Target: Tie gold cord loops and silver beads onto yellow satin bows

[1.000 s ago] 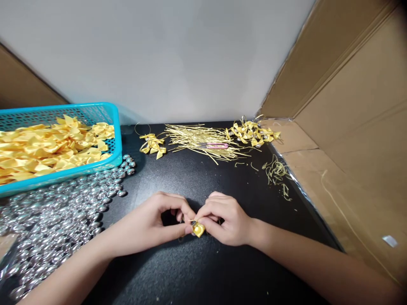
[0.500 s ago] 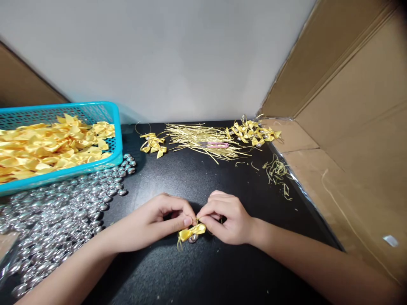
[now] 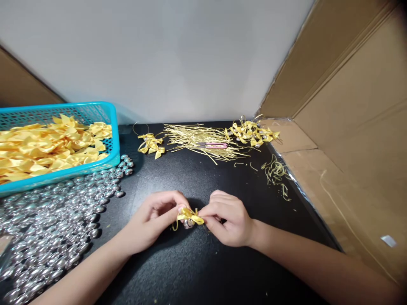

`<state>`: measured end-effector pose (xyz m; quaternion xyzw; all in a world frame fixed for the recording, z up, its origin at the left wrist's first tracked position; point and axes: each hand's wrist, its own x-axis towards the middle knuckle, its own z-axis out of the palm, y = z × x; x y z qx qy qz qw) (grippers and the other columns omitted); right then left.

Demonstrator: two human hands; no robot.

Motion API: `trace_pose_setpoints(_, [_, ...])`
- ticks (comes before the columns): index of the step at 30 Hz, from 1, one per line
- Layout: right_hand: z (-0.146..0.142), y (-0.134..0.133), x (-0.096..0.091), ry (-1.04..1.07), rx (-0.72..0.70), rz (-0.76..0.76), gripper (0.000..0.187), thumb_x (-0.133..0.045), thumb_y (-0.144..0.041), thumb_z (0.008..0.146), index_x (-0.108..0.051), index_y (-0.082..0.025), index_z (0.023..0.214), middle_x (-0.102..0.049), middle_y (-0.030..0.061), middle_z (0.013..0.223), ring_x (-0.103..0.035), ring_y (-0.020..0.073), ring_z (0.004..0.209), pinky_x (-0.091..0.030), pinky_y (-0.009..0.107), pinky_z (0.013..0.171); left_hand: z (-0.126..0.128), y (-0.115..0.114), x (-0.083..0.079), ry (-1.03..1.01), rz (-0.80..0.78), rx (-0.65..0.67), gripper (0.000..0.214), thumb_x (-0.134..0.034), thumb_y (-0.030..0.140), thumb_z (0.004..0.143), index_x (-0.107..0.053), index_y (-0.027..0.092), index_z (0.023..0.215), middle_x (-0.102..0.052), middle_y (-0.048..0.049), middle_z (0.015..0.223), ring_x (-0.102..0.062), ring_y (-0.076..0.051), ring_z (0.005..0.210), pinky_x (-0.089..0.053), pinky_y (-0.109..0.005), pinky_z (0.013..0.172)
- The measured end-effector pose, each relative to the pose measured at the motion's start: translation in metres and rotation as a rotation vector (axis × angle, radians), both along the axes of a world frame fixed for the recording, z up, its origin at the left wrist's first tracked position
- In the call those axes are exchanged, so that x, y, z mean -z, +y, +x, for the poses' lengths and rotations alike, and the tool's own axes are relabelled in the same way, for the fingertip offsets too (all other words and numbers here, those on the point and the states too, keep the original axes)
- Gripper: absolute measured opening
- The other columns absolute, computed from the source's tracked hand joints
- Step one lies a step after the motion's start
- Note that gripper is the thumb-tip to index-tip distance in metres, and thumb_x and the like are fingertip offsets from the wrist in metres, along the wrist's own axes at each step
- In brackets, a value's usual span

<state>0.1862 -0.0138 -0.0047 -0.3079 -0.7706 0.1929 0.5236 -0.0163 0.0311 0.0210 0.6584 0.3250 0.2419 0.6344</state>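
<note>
While the left hand (image 3: pixel 151 221) and right hand (image 3: pixel 228 219) pinched the yellow bow (image 3: pixel 188 217) from opposite sides, fingertips closed on it, it sat just over the black table (image 3: pixel 197 262) (steadied that way, I judge), silver beads (image 3: pixel 54 228) near the left.

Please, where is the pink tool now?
In the head view, the pink tool lies on the heap of gold strands at the far edge of the black table, left of a cluster of yellow bows.
</note>
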Motion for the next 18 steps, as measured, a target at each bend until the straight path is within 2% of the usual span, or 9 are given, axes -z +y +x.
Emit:
trace_pose_setpoints(5, [-0.001, 0.0, 0.002, -0.007, -0.006, 0.005, 0.014, -0.053, -0.012, 0.09, -0.06, -0.018, 0.079, -0.059, -0.0038, 0.056, -0.051, 0.0094, 0.049, -0.042, 0.026, 0.059, -0.003, 0.005, -0.003, 0.073, -0.068, 0.131, 0.021, -0.057, 0.031, 0.091, -0.065, 0.017, 0.078, -0.061, 0.0, 0.072, -0.051, -0.013, 0.066, -0.04, -0.023, 0.062])
trace_pose_setpoints(9, [-0.001, 0.0, 0.003, -0.061, -0.022, 0.006, 0.015, -0.05, -0.014, 0.091, -0.059, -0.019, 0.079, -0.059, -0.004, 0.056, -0.05, 0.0093, 0.048, -0.041, 0.026, 0.059, -0.005, 0.009, -0.008, 0.129, -0.093, 0.164, 0.029, -0.052, 0.037, 0.092, -0.066, 0.017, 0.077, -0.06, -0.0001, 0.072, -0.05, -0.015, 0.068, -0.039, -0.024, 0.064])
trace_pose_setpoints(11, [-0.001, 0.0, 0.003, -0.096, -0.03, -0.002, 0.016, -0.048, -0.014, 0.09, -0.057, -0.019, 0.079, -0.058, -0.004, 0.057, -0.05, 0.0095, 0.049, -0.041, 0.027, 0.06, -0.002, 0.007, -0.011, 0.149, -0.123, 0.187, 0.027, -0.056, 0.04, 0.089, -0.064, 0.017, 0.077, -0.059, 0.0006, 0.07, -0.049, -0.014, 0.066, -0.039, -0.024, 0.062])
trace_pose_setpoints(14, [-0.002, -0.001, 0.003, -0.145, -0.036, -0.031, 0.016, -0.046, -0.013, 0.089, -0.054, -0.02, 0.077, -0.057, -0.0043, 0.057, -0.049, 0.0096, 0.049, -0.04, 0.027, 0.062, 0.003, 0.003, -0.015, 0.175, -0.153, 0.211, 0.02, -0.063, 0.035, 0.085, -0.06, 0.018, 0.076, -0.057, 0.0022, 0.068, -0.048, -0.013, 0.063, -0.039, -0.023, 0.06])
trace_pose_setpoints(18, [-0.002, -0.001, 0.001, -0.175, -0.035, -0.085, 0.015, -0.045, -0.014, 0.088, -0.049, -0.02, 0.075, -0.056, -0.0047, 0.06, -0.048, 0.0093, 0.05, -0.039, 0.028, 0.066, 0.005, 0.001, -0.013, 0.155, -0.127, 0.222, 0.016, -0.062, 0.029, 0.086, -0.059, 0.018, 0.076, -0.058, 0.0024, 0.07, -0.05, -0.012, 0.065, -0.042, -0.023, 0.062])
